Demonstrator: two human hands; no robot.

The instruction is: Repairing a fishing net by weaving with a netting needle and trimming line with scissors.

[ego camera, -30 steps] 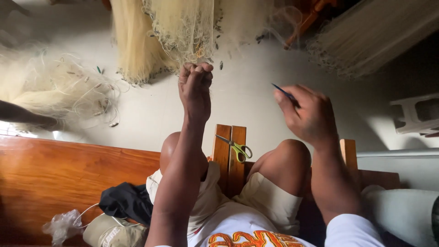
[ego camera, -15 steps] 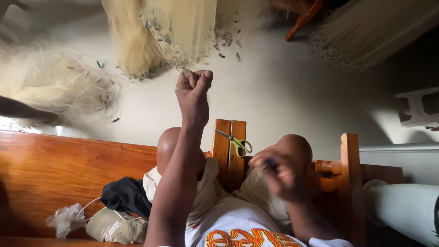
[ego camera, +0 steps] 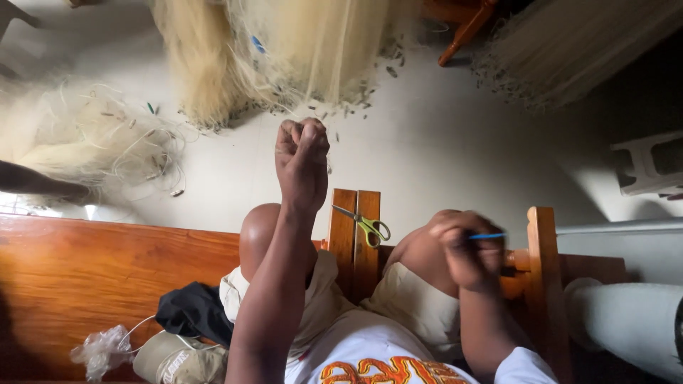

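My left hand (ego camera: 302, 160) is raised in front of me, fingers pinched shut on fine pale strands of a fishing net (ego camera: 284, 50) that hangs down ahead. My right hand (ego camera: 466, 249) is low over my right knee, blurred, closed on a thin blue netting needle (ego camera: 487, 236) that points right. Green-handled scissors (ego camera: 366, 226) lie on the wooden slat (ego camera: 356, 242) between my knees.
A wooden bench (ego camera: 85, 284) runs on the left, with a dark cloth (ego camera: 192, 313), a cap (ego camera: 178, 359) and a crumpled plastic bag (ego camera: 103, 348). More pale net (ego camera: 78, 142) is piled on the floor at left. A wooden post (ego camera: 544, 284) stands at right.
My right hand has dropped from shoulder height down to my right knee with the needle. My left hand keeps its grip on the net strands.
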